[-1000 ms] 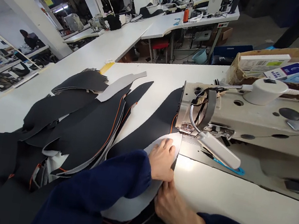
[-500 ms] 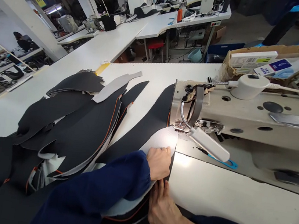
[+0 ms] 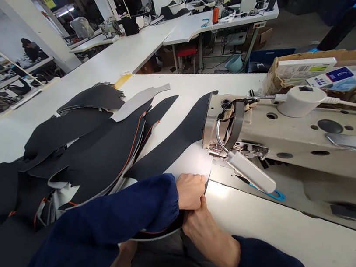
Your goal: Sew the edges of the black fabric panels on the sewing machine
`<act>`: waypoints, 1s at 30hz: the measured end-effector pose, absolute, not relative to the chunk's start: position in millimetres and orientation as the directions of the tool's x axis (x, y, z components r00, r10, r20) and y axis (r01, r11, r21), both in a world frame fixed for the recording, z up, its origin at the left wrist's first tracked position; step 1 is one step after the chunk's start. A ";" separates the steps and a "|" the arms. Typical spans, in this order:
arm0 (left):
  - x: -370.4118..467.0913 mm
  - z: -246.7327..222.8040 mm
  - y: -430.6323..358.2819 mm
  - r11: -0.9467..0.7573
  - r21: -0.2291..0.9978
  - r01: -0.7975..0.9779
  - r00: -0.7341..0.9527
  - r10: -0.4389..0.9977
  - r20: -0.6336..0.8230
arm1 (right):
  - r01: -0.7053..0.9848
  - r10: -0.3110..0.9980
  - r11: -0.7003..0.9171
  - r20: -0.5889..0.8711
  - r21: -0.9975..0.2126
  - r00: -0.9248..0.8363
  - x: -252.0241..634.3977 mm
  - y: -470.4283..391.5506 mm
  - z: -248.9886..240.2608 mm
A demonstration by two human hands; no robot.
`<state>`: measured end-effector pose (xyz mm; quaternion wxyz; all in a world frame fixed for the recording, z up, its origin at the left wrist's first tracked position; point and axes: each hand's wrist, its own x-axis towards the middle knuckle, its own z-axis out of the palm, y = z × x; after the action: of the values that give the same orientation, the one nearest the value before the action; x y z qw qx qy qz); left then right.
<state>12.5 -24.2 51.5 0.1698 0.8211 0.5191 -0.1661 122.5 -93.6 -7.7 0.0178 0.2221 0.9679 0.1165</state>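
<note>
A light grey, cut fabric panel (image 3: 192, 160) lies over a dark fabric panel (image 3: 177, 135), their right edges lined up and running under the needle area of a sewing machine (image 3: 297, 132). My left hand (image 3: 190, 191) is closed with curled fingers on the grey piece, just in front of the needle area. Close against it, my right hand (image 3: 206, 226) pinches the panels' right edge near the table's front. Its fingertips are partly hidden by the fabric and the left hand. A small lamp (image 3: 252, 172) on a bendy neck lights the spot.
Stacked dark panels with orange edging (image 3: 91, 156) spread over the left of the white table (image 3: 283, 232). A loose grey piece (image 3: 141, 99) lies on top. Behind the machine stands a cardboard box (image 3: 273, 78) of packets. A blue tool (image 3: 277, 194) lies by the machine bed.
The dark panel has slid away from me, its tip now farther past the machine head. My right hand has moved up to meet the left, its fingers now closed on the edge.
</note>
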 end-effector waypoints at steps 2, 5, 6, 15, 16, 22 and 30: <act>12.3 49.8 -23.4 -0.396 0.106 0.912 0.400 0.804 -0.441 | 0.436 0.442 0.871 0.028 0.225 -0.897 122.1 -89.9 -7.2; 14.1 47.0 -13.8 -0.399 0.103 0.911 0.403 0.810 -0.426 | 0.477 0.483 0.841 0.042 0.254 -0.874 117.6 -94.4 -6.6; 15.0 46.6 -9.6 -0.400 0.101 0.911 0.404 0.812 -0.421 | 0.487 0.487 0.833 0.068 0.261 -0.871 115.5 -98.4 -7.9; 10.5 49.2 -9.2 -0.418 0.118 0.901 0.426 0.799 -0.425 | 0.528 0.517 0.809 0.115 0.260 -0.849 110.9 -105.0 -23.4; 8.8 48.0 -13.0 -0.428 0.121 0.896 0.436 0.792 -0.428 | 0.517 0.510 0.815 0.098 0.262 -0.854 111.8 -101.0 -21.3; 5.5 37.5 -16.1 -0.474 0.118 0.873 0.478 0.777 -0.409 | 0.493 0.497 0.837 0.049 0.237 -0.867 111.8 -90.3 -7.4; 5.4 42.1 -1.0 -0.446 0.120 0.887 0.454 0.798 -0.396 | 0.467 0.446 0.847 0.140 0.253 -0.884 107.1 -93.1 -8.5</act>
<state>5.4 -1.0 42.1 0.1568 0.8382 0.5026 -0.1423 107.1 -93.1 -8.5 -0.0381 0.2377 0.9603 0.1411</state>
